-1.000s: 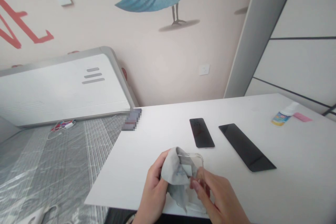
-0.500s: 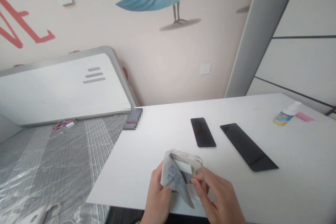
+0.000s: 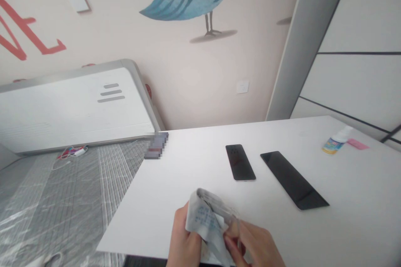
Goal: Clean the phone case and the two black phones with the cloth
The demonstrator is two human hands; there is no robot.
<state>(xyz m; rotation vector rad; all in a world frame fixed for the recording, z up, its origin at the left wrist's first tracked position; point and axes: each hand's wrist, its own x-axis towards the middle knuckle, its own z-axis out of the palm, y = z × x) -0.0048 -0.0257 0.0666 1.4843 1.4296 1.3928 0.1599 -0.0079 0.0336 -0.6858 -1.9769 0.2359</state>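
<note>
A clear phone case [image 3: 221, 207] is held up between my two hands at the near edge of the white table. Over its left side hangs a grey cloth [image 3: 203, 219] with blue print. My left hand [image 3: 184, 233] is closed on the cloth and the case's left edge. Around the right edge of the case, my right hand [image 3: 253, 240] is closed, with its thumb and fingers at the cloth's lower part. Beyond the hands a black smartphone [image 3: 240, 162] lies flat, screen up.
A long black slab [image 3: 294, 180] lies right of the phone. Farther right stand a spray bottle [image 3: 336, 141] and a pink item [image 3: 359, 144]. A blurred-out object [image 3: 156, 145] sits at the table's far left corner. A plastic-covered bed [image 3: 78, 200] adjoins on the left.
The case has tilted and sunk a little in my hands. My right hand has moved left and down, closer to the cloth, and the cloth now covers more of the case.
</note>
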